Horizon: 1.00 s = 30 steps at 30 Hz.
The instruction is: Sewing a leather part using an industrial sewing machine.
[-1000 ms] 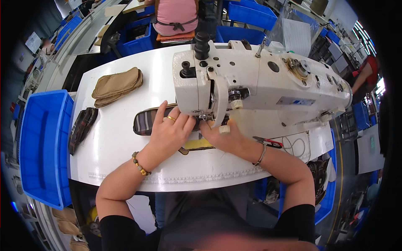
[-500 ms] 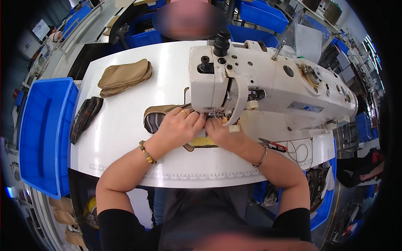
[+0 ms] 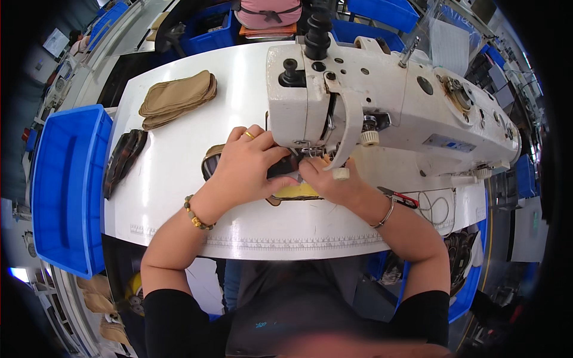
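Both my hands work at the head of a white sewing machine [image 3: 364, 89]. Under them lies a sewn fabric piece [image 3: 209, 164] with dark stripes and a tan edge; a yellow part [image 3: 296, 192] shows at its near side. My left hand [image 3: 246, 167] curves over the piece left of the needle area, its fingers on the dark cloth and its thumb held lower, apart from the index finger. Close beside the presser foot, my right hand [image 3: 334, 179] pinches the piece with bent fingers. The machine head partly hides the right fingertips.
A stack of tan fabric pieces [image 3: 179, 98] lies at the far left, with dark folded pieces [image 3: 124, 161] nearer the blue bin [image 3: 68, 191]. Red-handled thread snips [image 3: 401, 198] and a loose cord [image 3: 439, 207] lie right of my right wrist. A printed ruler [image 3: 286, 243] runs along the front edge.
My left hand has shifted slightly away from the needle, and its thumb has spread from the fingers, baring dark cloth. The right hand stays near the presser foot. The whole view has shifted a little.
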{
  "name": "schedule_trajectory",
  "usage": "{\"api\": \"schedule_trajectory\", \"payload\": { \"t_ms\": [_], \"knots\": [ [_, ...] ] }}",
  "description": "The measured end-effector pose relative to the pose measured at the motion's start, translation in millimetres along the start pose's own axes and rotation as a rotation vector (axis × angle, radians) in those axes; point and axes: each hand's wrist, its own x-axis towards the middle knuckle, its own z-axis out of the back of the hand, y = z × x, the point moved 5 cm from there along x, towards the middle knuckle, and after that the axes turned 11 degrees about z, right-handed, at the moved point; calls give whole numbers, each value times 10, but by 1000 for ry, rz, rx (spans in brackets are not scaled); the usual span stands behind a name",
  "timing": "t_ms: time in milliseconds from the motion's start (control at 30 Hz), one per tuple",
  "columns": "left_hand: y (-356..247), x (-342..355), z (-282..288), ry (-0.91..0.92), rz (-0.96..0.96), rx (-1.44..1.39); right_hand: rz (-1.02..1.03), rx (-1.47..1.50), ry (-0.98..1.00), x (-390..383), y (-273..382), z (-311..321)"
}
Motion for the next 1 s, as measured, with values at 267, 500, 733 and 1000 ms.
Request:
{"api": "schedule_trajectory", "payload": {
  "t_ms": [267,500,733,1000],
  "knots": [
    [128,29,-154,107,69,-131,-104,182,-50,38,-23,15],
    [104,35,-180,102,38,-83,-161,340,64,-123,-63,-76],
    [154,40,-203,81,14,-95,-136,232,153,-130,87,-8],
    [202,54,-252,99,61,-131,-284,376,228,-205,79,-75]
  ]
}}
